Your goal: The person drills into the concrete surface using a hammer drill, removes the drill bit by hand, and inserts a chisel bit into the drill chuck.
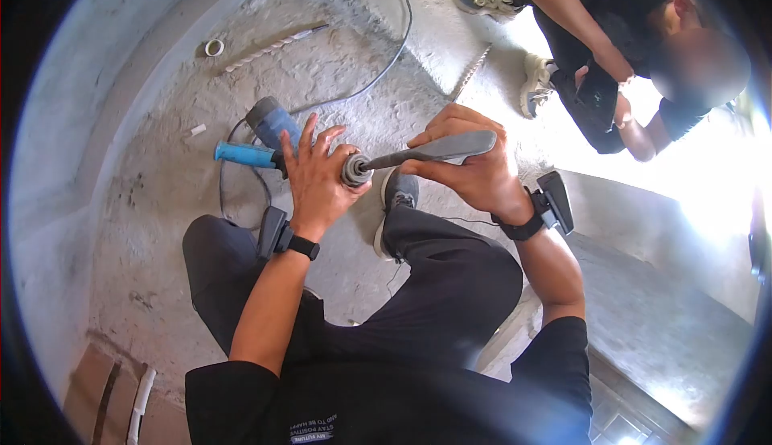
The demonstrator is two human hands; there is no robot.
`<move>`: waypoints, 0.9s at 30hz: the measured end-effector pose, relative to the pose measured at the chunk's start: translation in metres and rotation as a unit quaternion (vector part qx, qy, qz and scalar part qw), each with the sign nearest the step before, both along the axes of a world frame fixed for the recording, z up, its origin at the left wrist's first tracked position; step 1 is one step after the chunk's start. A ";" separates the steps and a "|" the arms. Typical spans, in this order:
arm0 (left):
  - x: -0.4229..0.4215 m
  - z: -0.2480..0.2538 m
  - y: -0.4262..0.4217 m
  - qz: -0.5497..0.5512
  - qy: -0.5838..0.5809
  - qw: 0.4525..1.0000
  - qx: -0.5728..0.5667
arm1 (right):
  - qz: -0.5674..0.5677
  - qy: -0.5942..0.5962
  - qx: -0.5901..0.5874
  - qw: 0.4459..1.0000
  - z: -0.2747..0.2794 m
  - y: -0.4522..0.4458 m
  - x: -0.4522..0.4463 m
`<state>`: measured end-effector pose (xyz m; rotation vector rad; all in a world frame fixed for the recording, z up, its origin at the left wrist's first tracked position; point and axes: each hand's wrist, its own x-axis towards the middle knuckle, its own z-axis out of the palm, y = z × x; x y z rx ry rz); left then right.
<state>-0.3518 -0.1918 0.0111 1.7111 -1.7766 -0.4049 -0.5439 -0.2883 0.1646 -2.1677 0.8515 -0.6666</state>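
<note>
A blue and grey rotary hammer (275, 123) stands upright on the floor between my legs, its chuck (355, 170) pointing up towards me. My left hand (316, 176) is around the chuck, with thumb and forefinger against it and the other fingers spread. A blue side handle (241, 153) sticks out to the left. My right hand (474, 164) grips a flat chisel bit (446, 147) whose broad end points right. Its narrow end sits at the chuck mouth; how deep it goes in is hidden.
A spiral drill bit (277, 47) and a white ring (214, 48) lie on the concrete floor. Another drill bit (472, 71) lies further right. A grey cable (394, 55) runs across the floor. Another person (595, 51) crouches at upper right, holding something dark.
</note>
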 end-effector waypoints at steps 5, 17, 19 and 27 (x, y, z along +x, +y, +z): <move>-0.001 -0.003 0.001 -0.001 -0.009 1.000 -0.007 | 0.017 0.013 0.018 1.000 -0.005 0.004 -0.006; 0.002 -0.005 0.004 -0.016 -0.028 0.999 -0.006 | 0.116 0.045 0.098 0.987 -0.082 0.008 0.011; 0.002 -0.006 0.007 -0.016 -0.030 0.999 -0.001 | 0.132 0.074 0.067 0.986 -0.088 0.006 0.014; 0.007 -0.008 0.013 -0.019 -0.004 1.000 0.000 | 0.152 0.097 -0.004 0.984 -0.098 0.010 0.024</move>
